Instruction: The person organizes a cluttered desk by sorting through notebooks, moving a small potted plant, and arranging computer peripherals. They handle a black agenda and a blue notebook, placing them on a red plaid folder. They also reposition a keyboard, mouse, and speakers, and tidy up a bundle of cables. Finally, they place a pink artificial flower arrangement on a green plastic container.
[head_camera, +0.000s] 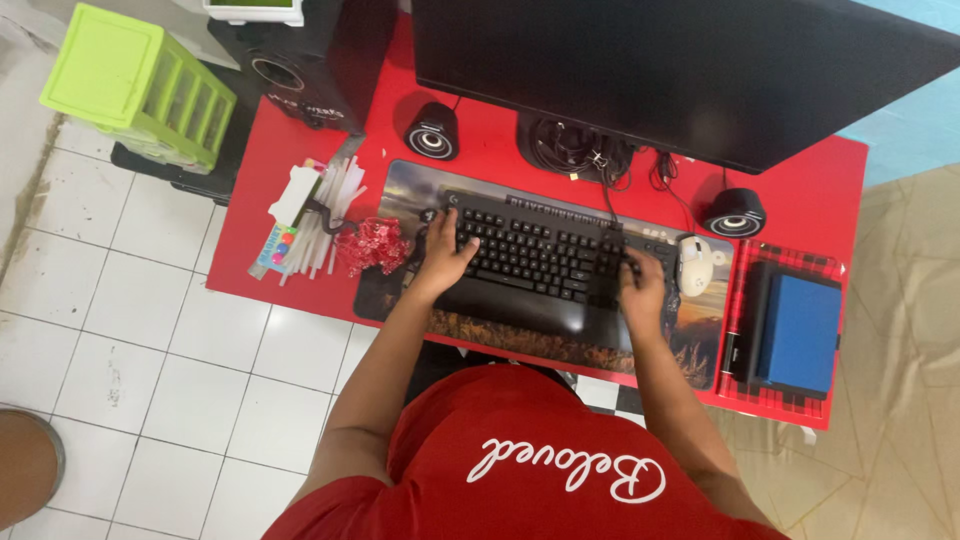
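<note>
A black keyboard (540, 262) lies on a large printed desk mat (520, 345) on a red desk (260, 180). My left hand (443, 255) rests on the keyboard's left end, fingers spread over the keys. My right hand (640, 285) lies on the keyboard's right end, fingers curled down on the keys. Neither hand holds anything. A white mouse (694, 264) sits just right of my right hand, untouched.
A black monitor (690, 70) overhangs the back of the desk, with two small round speakers (432, 132) (735, 212) below it. Straws and a red bundle (372, 245) lie at the left. A blue book (798, 332) on a checked cloth sits right. Green drawers (135, 85) stand on the floor.
</note>
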